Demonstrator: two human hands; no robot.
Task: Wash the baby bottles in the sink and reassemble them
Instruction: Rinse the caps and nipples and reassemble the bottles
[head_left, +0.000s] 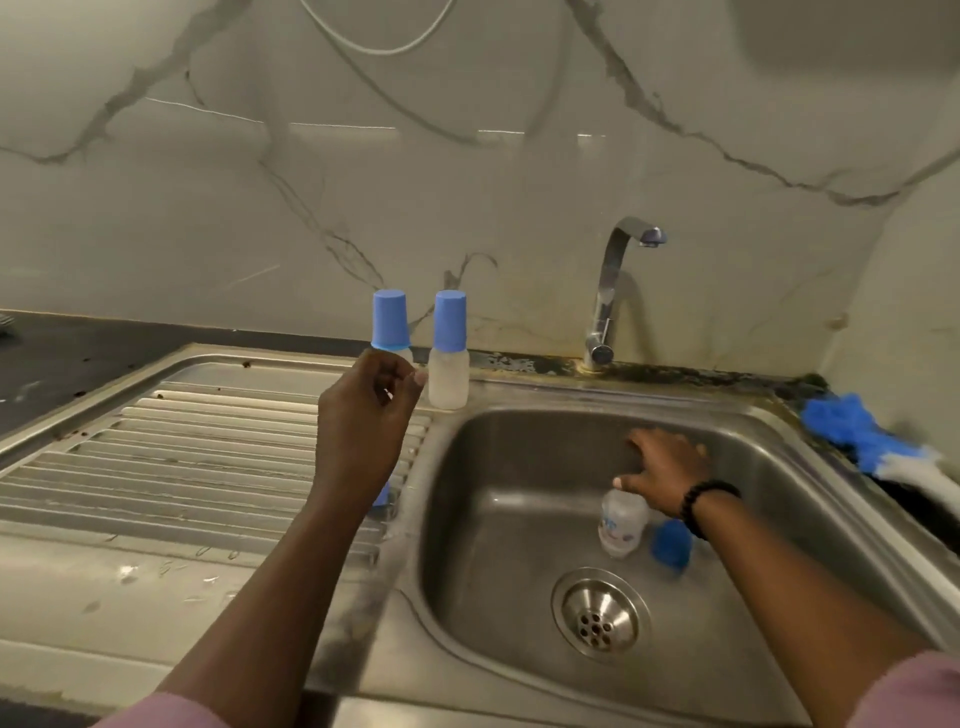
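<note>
Two baby bottles with blue caps stand at the back rim between drainboard and sink: the left bottle (389, 325) and the right bottle (449, 358). My left hand (366, 415) is curled round the left bottle's body and hides most of it. In the sink basin (498, 519) an uncapped clear bottle (623, 525) stands beside a loose blue cap (671, 545). My right hand (667, 470) hovers just above that bottle with its fingers spread, and the thumb is at the bottle's mouth. A small blue part (383, 493) peeks out behind my left forearm on the drainboard.
The tap (610, 291) rises behind the basin with its spout turned right and no water running. The drain (600, 616) sits at the basin's front. A ribbed steel drainboard (208, 457) stretches left. A blue and white brush or cloth (862, 436) lies on the right rim.
</note>
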